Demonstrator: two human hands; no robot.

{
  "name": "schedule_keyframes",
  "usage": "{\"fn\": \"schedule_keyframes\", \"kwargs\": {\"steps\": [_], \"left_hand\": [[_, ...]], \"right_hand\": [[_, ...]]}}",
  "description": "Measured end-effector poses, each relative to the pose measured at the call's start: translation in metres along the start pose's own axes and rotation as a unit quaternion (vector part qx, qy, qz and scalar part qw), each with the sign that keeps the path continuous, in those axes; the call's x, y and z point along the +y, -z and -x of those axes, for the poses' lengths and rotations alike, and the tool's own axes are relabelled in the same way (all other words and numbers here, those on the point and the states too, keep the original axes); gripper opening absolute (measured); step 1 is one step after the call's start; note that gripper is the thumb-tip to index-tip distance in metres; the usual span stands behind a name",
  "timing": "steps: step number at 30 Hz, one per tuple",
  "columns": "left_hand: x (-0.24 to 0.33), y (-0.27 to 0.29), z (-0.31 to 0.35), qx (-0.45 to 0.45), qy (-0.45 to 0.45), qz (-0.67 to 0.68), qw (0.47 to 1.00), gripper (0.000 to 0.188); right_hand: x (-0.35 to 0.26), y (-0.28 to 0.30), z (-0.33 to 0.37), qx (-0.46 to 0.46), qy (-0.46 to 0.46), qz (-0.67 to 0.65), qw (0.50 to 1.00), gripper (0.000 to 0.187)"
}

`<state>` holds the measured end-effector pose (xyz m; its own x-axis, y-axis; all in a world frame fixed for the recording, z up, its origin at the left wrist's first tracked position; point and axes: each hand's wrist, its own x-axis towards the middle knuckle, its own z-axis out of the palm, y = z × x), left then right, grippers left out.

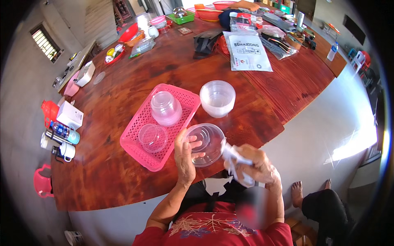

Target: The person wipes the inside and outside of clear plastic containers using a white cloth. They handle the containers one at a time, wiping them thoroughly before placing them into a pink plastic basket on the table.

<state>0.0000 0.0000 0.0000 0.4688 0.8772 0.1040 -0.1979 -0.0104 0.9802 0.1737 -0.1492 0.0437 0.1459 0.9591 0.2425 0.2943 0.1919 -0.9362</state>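
Note:
My left hand [185, 158] is closed on the edge of a clear plastic bowl [213, 141], tilted over the table's front edge, its fingers showing through the clear wall. A crumpled white tissue or cloth [233, 158] is gripped in my right hand [259, 165], close to the bowl's right rim; whether it touches the rim I cannot tell. Left of the bowl lies a pink perforated basket [130, 141]. Inside it are an upside-down stack of clear bowls [166, 108] and a single clear bowl [153, 138]. Another stack of clear bowls [218, 99] stands upright just beyond my hands.
The reddish-brown wooden table [119, 180] has a curved front edge. Mugs and bottles [65, 141] crowd its left side. A white plastic package [248, 52] lies at the back among bags, near a water bottle [332, 52]. A person's bare foot [297, 192] shows at right.

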Motion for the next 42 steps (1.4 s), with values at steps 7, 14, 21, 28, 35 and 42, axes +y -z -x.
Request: {"fn": "schedule_keyframes", "kwargs": {"steps": [7,14,21,28,35,42], "left_hand": [[-0.002,-0.016,0.007,-0.007,-0.020,-0.023,1.000,0.063],[-0.009,-0.007,0.007,0.012,-0.021,-0.044,0.999,0.064],[-0.001,-0.004,-0.005,0.031,-0.028,-0.061,0.997,0.064],[0.000,-0.016,0.005,-0.004,-0.053,-0.080,0.995,0.063],[0.011,-0.010,-0.004,0.047,-0.073,-0.050,0.995,0.067],[0.007,-0.008,-0.003,0.038,-0.144,-0.132,0.980,0.063]], "right_hand": [[0.018,-0.022,-0.034,0.228,-0.023,0.002,0.973,0.017],[0.036,-0.043,-0.022,0.165,-0.129,-0.024,0.977,0.010],[0.065,-0.039,0.030,0.063,-0.116,0.129,0.983,0.016],[0.019,-0.024,-0.014,0.205,-0.117,-0.081,0.968,0.016],[0.062,-0.059,0.011,-0.008,-0.077,0.026,0.997,0.016],[0.025,-0.053,0.011,0.154,-0.018,0.214,0.964,0.035]]}}
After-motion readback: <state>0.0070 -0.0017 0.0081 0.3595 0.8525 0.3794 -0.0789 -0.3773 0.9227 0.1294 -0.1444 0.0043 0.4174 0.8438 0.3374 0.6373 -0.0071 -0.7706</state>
